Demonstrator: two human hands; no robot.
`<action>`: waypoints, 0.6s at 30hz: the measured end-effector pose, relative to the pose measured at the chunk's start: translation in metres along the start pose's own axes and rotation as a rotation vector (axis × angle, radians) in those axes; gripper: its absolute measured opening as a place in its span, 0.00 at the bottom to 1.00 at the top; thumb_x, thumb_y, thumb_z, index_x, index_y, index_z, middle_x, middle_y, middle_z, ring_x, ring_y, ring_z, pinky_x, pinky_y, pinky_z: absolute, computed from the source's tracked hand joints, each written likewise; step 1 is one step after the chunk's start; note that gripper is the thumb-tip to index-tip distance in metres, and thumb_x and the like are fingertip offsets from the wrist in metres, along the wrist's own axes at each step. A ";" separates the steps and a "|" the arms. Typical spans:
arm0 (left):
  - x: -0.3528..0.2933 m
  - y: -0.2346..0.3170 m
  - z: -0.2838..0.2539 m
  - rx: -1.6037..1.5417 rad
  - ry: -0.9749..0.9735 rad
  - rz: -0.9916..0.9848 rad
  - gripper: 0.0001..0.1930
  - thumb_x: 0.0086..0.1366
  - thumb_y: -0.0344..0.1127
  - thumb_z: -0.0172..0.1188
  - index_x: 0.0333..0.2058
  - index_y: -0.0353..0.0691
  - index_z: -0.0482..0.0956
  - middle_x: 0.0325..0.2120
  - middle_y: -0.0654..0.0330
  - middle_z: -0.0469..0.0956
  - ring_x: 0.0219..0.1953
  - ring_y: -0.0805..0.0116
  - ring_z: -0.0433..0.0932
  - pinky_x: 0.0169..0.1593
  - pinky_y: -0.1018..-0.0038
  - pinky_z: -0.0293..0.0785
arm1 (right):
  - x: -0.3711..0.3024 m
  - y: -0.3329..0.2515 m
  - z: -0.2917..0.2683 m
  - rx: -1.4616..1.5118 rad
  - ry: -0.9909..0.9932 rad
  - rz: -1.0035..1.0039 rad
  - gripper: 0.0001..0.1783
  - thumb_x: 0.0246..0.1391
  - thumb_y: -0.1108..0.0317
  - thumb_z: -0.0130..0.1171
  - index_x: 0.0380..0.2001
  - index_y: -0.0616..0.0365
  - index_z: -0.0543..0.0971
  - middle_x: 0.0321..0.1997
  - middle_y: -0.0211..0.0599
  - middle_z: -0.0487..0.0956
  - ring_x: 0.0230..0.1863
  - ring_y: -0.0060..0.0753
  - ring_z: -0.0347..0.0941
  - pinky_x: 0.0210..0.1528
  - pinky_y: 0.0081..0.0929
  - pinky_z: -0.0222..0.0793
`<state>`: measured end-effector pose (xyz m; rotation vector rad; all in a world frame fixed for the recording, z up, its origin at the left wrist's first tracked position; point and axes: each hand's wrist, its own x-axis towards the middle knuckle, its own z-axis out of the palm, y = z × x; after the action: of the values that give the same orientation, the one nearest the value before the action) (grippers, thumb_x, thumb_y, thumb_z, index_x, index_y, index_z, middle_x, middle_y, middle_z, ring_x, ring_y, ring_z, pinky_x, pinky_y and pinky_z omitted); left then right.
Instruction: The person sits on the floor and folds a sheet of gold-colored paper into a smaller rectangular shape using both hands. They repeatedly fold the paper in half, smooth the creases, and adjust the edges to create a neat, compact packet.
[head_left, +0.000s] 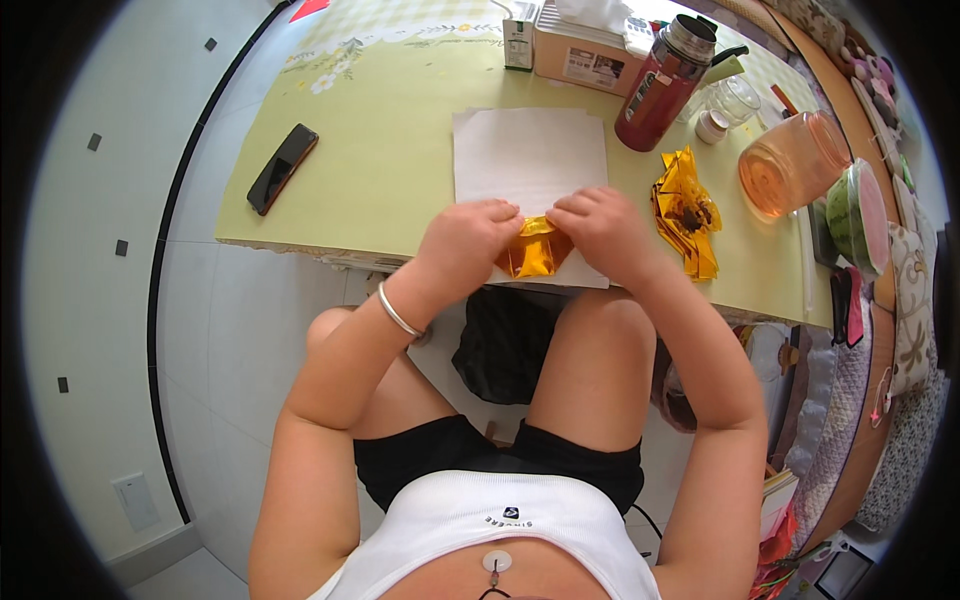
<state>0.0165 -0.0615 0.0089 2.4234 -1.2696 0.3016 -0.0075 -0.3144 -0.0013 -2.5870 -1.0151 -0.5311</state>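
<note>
At the table's far edge a tan cardboard box (pixel 585 52) bears a white label on its near face, with a small green and white carton (pixel 518 44) just to its left; a red flask (pixel 662 84) with a pale label stands to the right. The left hand (pixel 468 238) and right hand (pixel 602 226) curl closed, pinching a piece of gold foil paper (pixel 534 252) between them at the table's near edge, over a white sheet (pixel 528 155). The foil's long axis seems to run left to right, though the fingers hide most of it.
</note>
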 end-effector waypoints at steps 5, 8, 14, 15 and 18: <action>-0.024 0.020 0.017 0.212 -0.015 0.018 0.21 0.65 0.27 0.54 0.57 0.31 0.77 0.60 0.47 0.77 0.63 0.53 0.76 0.64 0.62 0.73 | -0.027 -0.014 0.008 -0.174 0.034 0.019 0.19 0.56 0.65 0.59 0.50 0.58 0.81 0.57 0.38 0.81 0.62 0.39 0.75 0.69 0.43 0.63; -0.038 0.025 0.022 0.196 -0.067 -0.036 0.27 0.65 0.25 0.52 0.63 0.29 0.71 0.67 0.44 0.68 0.70 0.49 0.66 0.72 0.57 0.62 | -0.034 -0.032 0.004 -0.208 -0.076 0.105 0.27 0.60 0.56 0.59 0.59 0.59 0.77 0.66 0.42 0.76 0.70 0.40 0.68 0.78 0.51 0.48; -0.055 0.019 0.019 0.213 -0.058 -0.108 0.30 0.62 0.22 0.51 0.65 0.28 0.68 0.69 0.43 0.66 0.72 0.49 0.64 0.73 0.55 0.58 | -0.055 -0.022 0.001 -0.244 -0.154 0.224 0.38 0.65 0.43 0.52 0.67 0.62 0.70 0.74 0.44 0.67 0.77 0.40 0.57 0.80 0.52 0.39; -0.057 0.017 0.018 0.199 -0.049 -0.113 0.31 0.61 0.22 0.50 0.66 0.28 0.68 0.69 0.44 0.65 0.72 0.49 0.64 0.73 0.55 0.57 | -0.057 -0.020 -0.001 -0.241 -0.161 0.242 0.39 0.65 0.42 0.51 0.67 0.62 0.70 0.74 0.43 0.66 0.78 0.40 0.56 0.80 0.52 0.39; -0.061 0.023 0.016 0.210 -0.064 -0.140 0.32 0.60 0.21 0.50 0.66 0.27 0.67 0.69 0.42 0.64 0.72 0.48 0.62 0.74 0.53 0.55 | -0.058 -0.025 0.002 -0.291 -0.167 0.286 0.43 0.65 0.38 0.49 0.69 0.63 0.67 0.76 0.45 0.63 0.79 0.42 0.53 0.80 0.52 0.37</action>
<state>-0.0374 -0.0351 -0.0216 2.7048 -1.1364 0.3355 -0.0643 -0.3296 -0.0254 -3.0101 -0.6327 -0.4202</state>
